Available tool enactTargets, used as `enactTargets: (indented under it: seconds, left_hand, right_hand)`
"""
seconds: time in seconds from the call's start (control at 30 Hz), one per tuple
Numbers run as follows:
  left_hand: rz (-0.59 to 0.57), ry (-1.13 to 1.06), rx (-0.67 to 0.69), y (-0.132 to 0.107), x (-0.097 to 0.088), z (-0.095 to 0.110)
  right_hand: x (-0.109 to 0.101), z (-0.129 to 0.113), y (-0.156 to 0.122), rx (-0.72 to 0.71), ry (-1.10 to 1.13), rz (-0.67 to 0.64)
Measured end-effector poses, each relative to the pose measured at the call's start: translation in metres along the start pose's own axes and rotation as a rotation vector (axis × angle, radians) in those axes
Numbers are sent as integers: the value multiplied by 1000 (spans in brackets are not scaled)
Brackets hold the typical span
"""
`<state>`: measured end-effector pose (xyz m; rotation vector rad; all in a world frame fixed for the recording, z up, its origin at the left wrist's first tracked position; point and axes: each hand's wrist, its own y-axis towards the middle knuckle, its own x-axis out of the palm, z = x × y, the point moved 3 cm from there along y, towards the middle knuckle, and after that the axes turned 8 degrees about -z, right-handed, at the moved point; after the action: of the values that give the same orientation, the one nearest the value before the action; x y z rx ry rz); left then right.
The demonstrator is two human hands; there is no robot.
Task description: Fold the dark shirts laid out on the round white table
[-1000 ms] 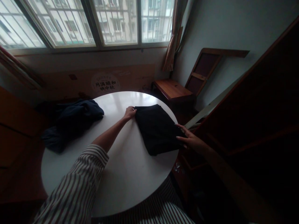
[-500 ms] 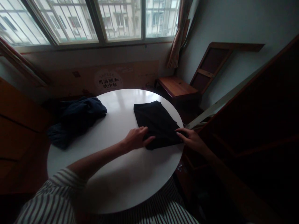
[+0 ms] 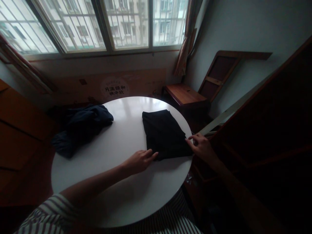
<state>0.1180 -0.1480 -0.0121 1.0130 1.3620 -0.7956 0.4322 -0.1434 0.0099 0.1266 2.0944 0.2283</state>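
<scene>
A folded black garment (image 3: pixel 165 133) lies flat on the right half of a round white table (image 3: pixel 117 139). At its near left corner is my left hand (image 3: pixel 141 160), fingers closed on the cloth's edge. My right hand (image 3: pixel 201 147) pinches the right edge of the same garment with thumb and fingertips, near the table's rim. What kind of garment it is, I cannot make out in the dim light. Across the table to the left rests a crumpled dark blue garment (image 3: pixel 90 118), apart from both hands.
A low wooden stool (image 3: pixel 185 93) stands behind the table, with a wooden frame (image 3: pixel 220 76) leaning on the wall. Dark wooden furniture (image 3: pixel 263 139) is close on the right. An orange-brown cabinet (image 3: pixel 17 130) stands at the left, and a barred window (image 3: pixel 126 26) is at the back.
My left hand has drawn back from the garment's left side to its near left corner. The right hand stays at the right edge. The whole view has shifted slightly.
</scene>
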Motion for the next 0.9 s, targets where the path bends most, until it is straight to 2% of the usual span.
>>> enactTargets:
  seconds: [0.07,0.2,0.3,0.37,0.4,0.47,0.5,0.57,0.63,0.7,0.77,0.9]
  left_hand:
    - [-9,-8,11,-1,0,4]
    - [-29,-41,-13,-7,1,10]
    - [-39,-196,-47,-2,-5,-1]
    - [-21,-356,-111,12,-12,-28]
    - [10,-429,-179,22,-15,-49]
    - [116,-536,-406,47,-19,-102]
    - [180,-574,-563,59,-19,-132]
    - [233,-676,-892,80,-12,-185]
    - [218,-738,-1031,97,0,-220]
    - [195,-797,-1057,109,12,-239]
    - [206,-858,-1056,113,22,-246]
    - [314,-920,-1026,106,27,-254]
  right_hand:
    - [6,-3,18,38,-31,26]
    - [19,-5,45,98,-64,-155]
    - [17,-6,49,106,-96,-233]
    - [11,-15,45,95,-172,-173]
    - [7,-24,41,52,-206,-119]
    - [7,-54,30,-165,-201,-68]
    - [11,-72,22,-324,-165,-105]
    - [27,-108,4,-622,-103,-274]
    - [48,-131,-10,-761,-150,-384]
    - [69,-139,-17,-774,-258,-389]
    - [85,-137,-20,-780,-338,-359]
    - [99,-134,-24,-871,-400,-289]
